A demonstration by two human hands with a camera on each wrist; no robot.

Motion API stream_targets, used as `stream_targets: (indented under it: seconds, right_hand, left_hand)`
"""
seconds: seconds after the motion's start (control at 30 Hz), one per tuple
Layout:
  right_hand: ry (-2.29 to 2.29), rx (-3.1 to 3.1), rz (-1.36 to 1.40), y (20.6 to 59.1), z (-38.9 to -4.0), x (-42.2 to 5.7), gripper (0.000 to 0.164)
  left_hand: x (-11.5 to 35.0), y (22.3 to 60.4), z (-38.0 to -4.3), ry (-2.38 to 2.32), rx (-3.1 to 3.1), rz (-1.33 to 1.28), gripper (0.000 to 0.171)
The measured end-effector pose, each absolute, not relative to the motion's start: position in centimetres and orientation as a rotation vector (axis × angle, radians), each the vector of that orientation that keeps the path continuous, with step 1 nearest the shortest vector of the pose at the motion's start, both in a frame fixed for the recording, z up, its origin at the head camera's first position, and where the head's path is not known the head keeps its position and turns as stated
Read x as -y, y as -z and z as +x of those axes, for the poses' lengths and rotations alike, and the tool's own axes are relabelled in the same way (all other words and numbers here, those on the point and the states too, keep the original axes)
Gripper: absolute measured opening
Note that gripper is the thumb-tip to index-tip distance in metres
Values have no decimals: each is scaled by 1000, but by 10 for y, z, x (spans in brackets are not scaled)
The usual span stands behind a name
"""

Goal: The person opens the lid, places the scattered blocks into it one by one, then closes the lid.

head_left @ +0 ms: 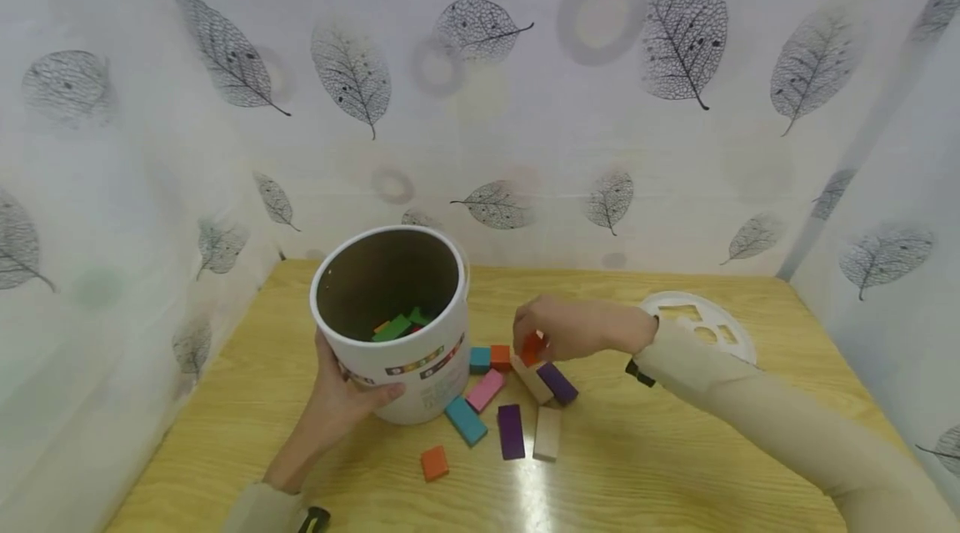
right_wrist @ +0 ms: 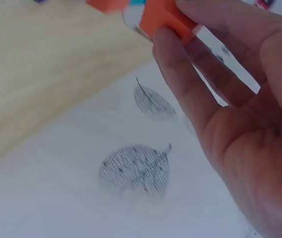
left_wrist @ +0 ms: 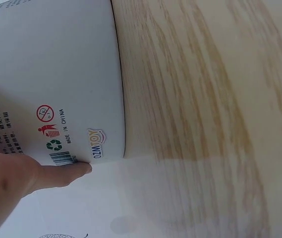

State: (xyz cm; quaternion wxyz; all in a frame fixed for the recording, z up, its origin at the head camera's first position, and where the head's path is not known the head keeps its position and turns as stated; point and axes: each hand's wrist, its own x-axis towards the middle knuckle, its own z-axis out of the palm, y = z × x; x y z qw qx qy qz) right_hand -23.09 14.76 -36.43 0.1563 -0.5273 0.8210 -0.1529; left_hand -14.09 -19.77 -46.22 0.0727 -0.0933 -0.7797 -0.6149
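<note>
Orange block (right_wrist: 163, 17): was pinched in right hand's (head_left: 562, 326) fingers, flat-faced, sharp-edged
White bucket (head_left: 427, 383): stood left, cylindrical, gripped by left hand (head_left: 341, 399)
Table (head_left: 637, 466): showed wavy wood grain

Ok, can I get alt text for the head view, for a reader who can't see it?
At a table, a person's right grip pinches an orange block, while the left grip holds a white bucket with green pieces inside. Loose blocks lie beside the bucket; a white lid with cutouts lies to the right.
</note>
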Motion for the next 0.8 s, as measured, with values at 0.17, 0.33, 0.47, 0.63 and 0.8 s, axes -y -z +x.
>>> stream_targets:
  seconds: [0.17, 0.33, 0.47, 0.63, 0.8]
  right_hand:
    - [453, -2367, -1534, 329, -247, -149, 17]
    - [432, -2409, -1549, 296, -259, -149, 20]
    - [434, -2440, -1590, 275, -267, -144, 20]
    - [466, -2443, -1668, 256, -270, -134, 17]
    - [506, -2448, -1771, 245, -270, -121, 14]
  left_hand:
    - [199, 462, -141, 1843, 2350, -279, 137]
    - [200, 462, -140, 1850, 2367, -261, 135]
    - [201, 462, -140, 1855, 2361, -266, 135]
    - [200, 461, -140, 1857, 2358, -267, 135]
    - [199, 461, -140, 1861, 2359, -274, 134]
